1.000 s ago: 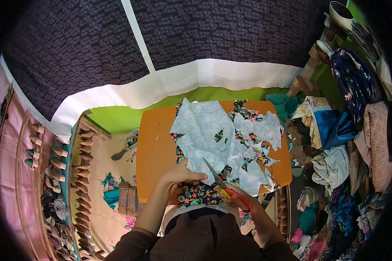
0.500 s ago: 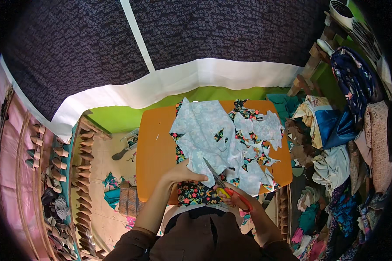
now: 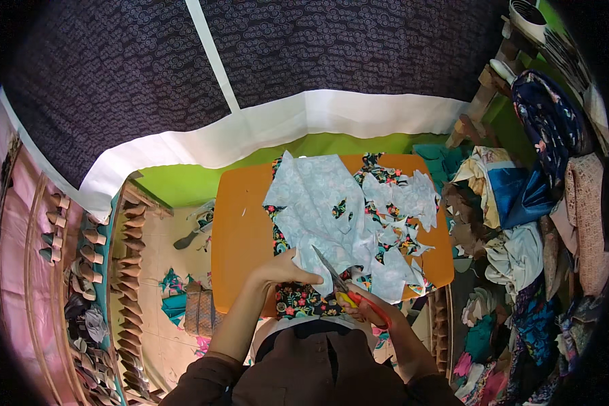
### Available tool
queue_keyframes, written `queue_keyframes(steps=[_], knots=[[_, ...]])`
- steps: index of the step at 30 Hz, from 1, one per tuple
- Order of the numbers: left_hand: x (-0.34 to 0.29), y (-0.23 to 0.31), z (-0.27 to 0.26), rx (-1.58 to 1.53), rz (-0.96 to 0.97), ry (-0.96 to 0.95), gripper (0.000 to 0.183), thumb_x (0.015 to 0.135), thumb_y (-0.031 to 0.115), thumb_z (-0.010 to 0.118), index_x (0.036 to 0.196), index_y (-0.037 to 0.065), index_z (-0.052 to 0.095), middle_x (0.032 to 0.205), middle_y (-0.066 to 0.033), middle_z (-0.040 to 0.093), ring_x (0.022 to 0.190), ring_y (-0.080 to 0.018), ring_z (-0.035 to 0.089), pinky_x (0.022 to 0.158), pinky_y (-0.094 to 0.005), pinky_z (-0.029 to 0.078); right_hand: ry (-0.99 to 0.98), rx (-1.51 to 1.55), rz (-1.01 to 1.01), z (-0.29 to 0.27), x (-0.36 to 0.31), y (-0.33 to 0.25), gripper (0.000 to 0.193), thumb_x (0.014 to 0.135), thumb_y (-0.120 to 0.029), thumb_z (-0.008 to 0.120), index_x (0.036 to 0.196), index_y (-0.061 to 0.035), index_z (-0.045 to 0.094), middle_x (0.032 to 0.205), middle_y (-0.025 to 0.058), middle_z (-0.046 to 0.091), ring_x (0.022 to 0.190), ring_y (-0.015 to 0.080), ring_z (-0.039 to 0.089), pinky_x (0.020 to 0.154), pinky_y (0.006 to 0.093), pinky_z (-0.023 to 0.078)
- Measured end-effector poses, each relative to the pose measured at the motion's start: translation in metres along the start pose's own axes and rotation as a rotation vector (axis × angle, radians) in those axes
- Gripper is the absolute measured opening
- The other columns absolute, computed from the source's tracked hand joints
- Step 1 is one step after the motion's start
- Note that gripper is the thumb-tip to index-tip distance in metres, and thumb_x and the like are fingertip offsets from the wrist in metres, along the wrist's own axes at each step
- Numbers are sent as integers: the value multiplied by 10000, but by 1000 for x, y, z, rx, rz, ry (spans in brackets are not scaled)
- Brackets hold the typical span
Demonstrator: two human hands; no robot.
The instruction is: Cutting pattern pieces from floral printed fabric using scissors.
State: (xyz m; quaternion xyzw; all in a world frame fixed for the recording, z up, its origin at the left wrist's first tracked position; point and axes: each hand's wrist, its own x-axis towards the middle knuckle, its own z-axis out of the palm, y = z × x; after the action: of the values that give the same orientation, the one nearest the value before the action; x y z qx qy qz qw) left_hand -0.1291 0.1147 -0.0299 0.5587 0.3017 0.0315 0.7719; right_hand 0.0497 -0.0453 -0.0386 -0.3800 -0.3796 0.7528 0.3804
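Note:
A floral fabric (image 3: 311, 196) lies over an orange table, its pale underside up, with a dark flowered face (image 3: 304, 302) showing along the near edge. My left hand (image 3: 287, 268) pinches the near part of this cloth, thumb on top. In my right hand (image 3: 367, 308) are scissors (image 3: 337, 279) with red and yellow handles, fingers wrapped round them. The blades point far and left over the cloth, close to my left thumb, and look parted slightly. Cut fabric scraps (image 3: 402, 203), pale and dark flowered, are spread on the right half of the table.
The orange table (image 3: 240, 230) has rounded corners. Wooden shoe forms (image 3: 130, 284) line racks on the left. Heaped cloths (image 3: 514, 257) crowd the right side. A dark patterned curtain (image 3: 331, 54) with a white border hangs at the far side. Teal scraps (image 3: 174, 306) lie on the floor.
Almost nothing differs. The scissors' blade tip has shifted very slightly left, and the view has moved a touch; both hands keep their places.

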Motion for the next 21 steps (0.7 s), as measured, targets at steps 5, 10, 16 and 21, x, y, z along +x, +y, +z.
queue_keyframes(steps=[5,10,16,21], knots=[[-4,7,1,20,23,-38,651,574,67,753,1138,0,436,1061,-74,532,989,-171,483,872,-285,368,-1,77,-66,4,-2,-3,755,696,-628,514,1141,-30,394,715,-48,327,557,29,310,486,153,253],[-7,10,2,-27,68,-50,652,571,65,753,1137,0,436,1065,-75,527,989,-171,481,874,-287,367,20,-25,-7,0,-5,-4,768,673,-635,535,1132,-34,402,708,-50,339,542,28,313,483,153,258],[-2,7,8,14,33,-43,645,584,63,745,1140,0,426,1067,-68,519,989,-163,476,872,-285,369,-19,77,-106,6,-4,0,769,680,-655,504,1155,-67,364,745,-40,345,575,26,324,487,148,258],[2,5,10,0,64,-43,624,594,62,740,1133,5,430,1059,-61,520,982,-153,476,865,-280,374,32,101,-121,11,-4,4,740,692,-675,454,1108,-77,326,760,-29,326,572,18,316,465,134,262]])
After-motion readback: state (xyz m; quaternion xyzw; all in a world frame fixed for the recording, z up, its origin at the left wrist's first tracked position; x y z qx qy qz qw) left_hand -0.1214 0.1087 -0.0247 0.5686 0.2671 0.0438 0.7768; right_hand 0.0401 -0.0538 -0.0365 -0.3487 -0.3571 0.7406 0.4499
